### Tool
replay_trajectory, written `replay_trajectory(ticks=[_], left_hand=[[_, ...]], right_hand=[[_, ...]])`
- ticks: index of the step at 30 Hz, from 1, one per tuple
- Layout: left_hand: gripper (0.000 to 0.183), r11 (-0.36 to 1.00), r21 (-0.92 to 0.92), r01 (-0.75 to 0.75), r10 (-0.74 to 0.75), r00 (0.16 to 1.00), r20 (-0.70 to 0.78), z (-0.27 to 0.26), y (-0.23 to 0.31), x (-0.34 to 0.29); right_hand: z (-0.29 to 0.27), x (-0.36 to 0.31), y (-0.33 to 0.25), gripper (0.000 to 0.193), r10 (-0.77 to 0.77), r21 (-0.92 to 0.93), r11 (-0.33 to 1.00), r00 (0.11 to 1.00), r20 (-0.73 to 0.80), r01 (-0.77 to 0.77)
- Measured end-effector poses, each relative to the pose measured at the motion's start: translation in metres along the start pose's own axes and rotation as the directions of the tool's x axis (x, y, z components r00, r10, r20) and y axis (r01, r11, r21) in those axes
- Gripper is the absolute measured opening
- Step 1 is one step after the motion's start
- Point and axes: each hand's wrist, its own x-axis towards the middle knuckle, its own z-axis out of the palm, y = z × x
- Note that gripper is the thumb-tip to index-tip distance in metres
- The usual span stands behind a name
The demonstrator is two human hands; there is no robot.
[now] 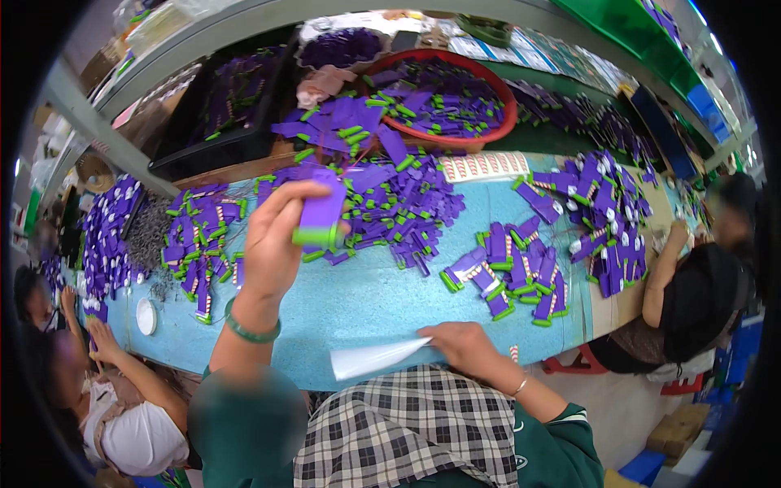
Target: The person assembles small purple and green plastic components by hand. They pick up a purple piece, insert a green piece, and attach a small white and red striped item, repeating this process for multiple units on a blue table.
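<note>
My left hand (275, 236), a green bangle on its wrist, is raised over the blue table (358, 297). Pinched in its fingers is a flat purple piece with a green end (323, 213), slightly blurred. Low at the table's front edge, my right hand (468, 348) grips the corner of a white sheet (376, 359), seen nearly edge-on. Just beyond my left hand lies a heap of loose purple and green parts (407, 203). To the right of it sits a smaller pile of purple pieces with green ends and striped labels (521, 268).
A red basin (508, 106) of purple parts and a black bin (167, 163) stand at the back. A striped label sheet (486, 167) lies before the basin. More pieces (606, 211) are at right. A small white dish (146, 316) sits left. Co-workers (700, 301) flank me.
</note>
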Motion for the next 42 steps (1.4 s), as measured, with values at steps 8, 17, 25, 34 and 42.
replay_trajectory(ticks=[8,17,25,34,42], left_hand=[[0.066,0.975,-0.073,0.208,-0.217,0.966,-0.138,-0.003,-0.068,-0.054],[0.019,0.87,-0.223,0.439,-0.455,0.89,-0.026,-0.017,-0.089,-0.067],[0.02,0.866,-0.178,0.466,-0.48,0.877,-0.038,-0.02,-0.089,-0.083],[0.02,0.824,-0.255,0.507,-0.533,0.845,-0.043,0.008,-0.086,-0.092],[0.019,0.822,-0.225,0.524,-0.561,0.813,-0.157,-0.009,-0.099,-0.117]], right_hand=[[-0.059,-0.22,0.028,0.024,0.599,0.764,0.058,0.635,0.488,-0.643],[0.049,-0.502,-0.007,0.041,0.867,0.489,-0.479,-0.308,0.391,-0.729],[-0.054,-0.294,0.057,0.038,0.817,-0.044,0.204,0.146,0.557,-0.978],[-0.181,-0.036,0.023,0.016,0.125,0.431,0.774,0.78,0.613,-0.463],[-0.057,-0.251,0.043,0.023,0.644,0.128,0.16,0.202,0.738,-0.979]])
